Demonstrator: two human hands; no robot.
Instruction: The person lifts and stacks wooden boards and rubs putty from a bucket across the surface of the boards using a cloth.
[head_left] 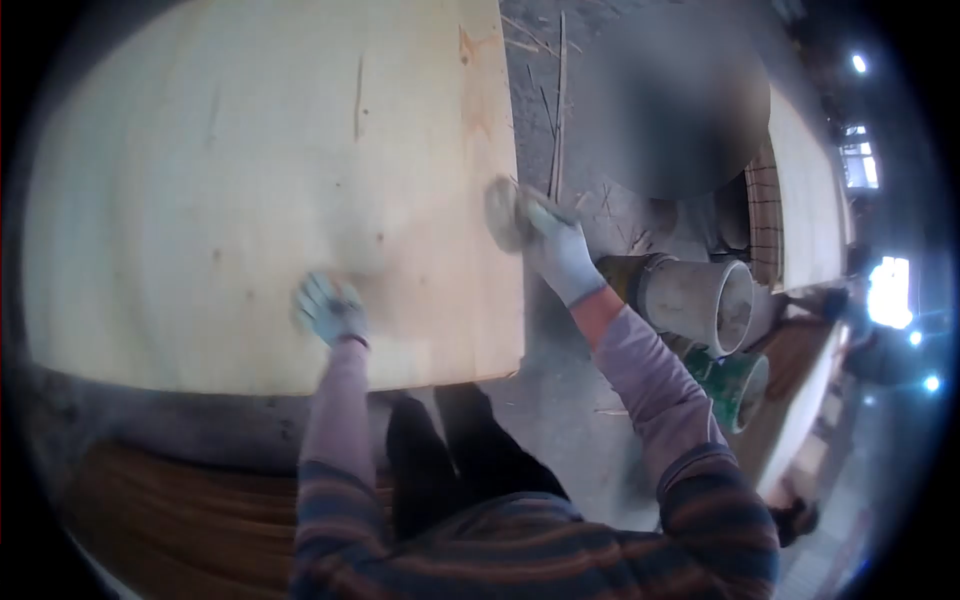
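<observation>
"What surface and room do you have?"

"I see a pale wooden panel [250,150]; beyond its right edge lie the grey floor [560,365], thin wood strips [559,110], a whitish bucket [682,301] and a green bucket [720,382]."

"And the round tool [508,214]?"

"Blurred, at the panel's right edge, held in my right grip [563,252]. I can't tell whether it touches the wood. My left grip [332,308] is spread open over the panel, close to the near edge."

"Room?"

"Panel surface stretches from my left grip toward the left edge; the buckets stand beyond my right grip."
</observation>
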